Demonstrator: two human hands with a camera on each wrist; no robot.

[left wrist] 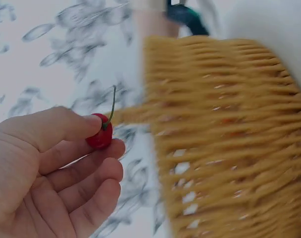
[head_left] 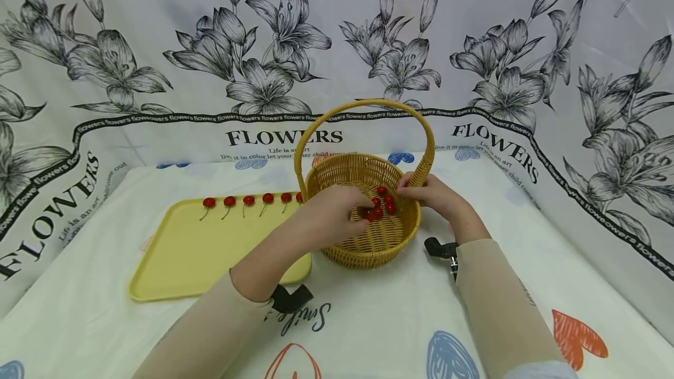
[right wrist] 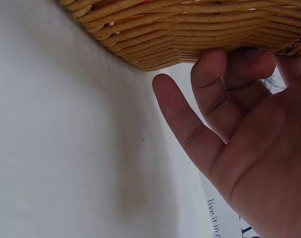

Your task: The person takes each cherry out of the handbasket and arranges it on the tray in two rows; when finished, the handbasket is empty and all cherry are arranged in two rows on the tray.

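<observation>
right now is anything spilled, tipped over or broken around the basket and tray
Nothing stands out. The woven yellow wicker basket sits upright, small red cherries inside it. More red cherries lie in a neat row along the far edge of the flat yellow tray. The left hand pinches one red cherry; the right hand holds the basket's rim.

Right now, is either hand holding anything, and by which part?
The left hand pinches a red cherry by its round body, between thumb and forefinger, stem free. The right hand holds the wicker basket at its rim by the handle's base.

Head view down over table; wrist views close against basket.
</observation>
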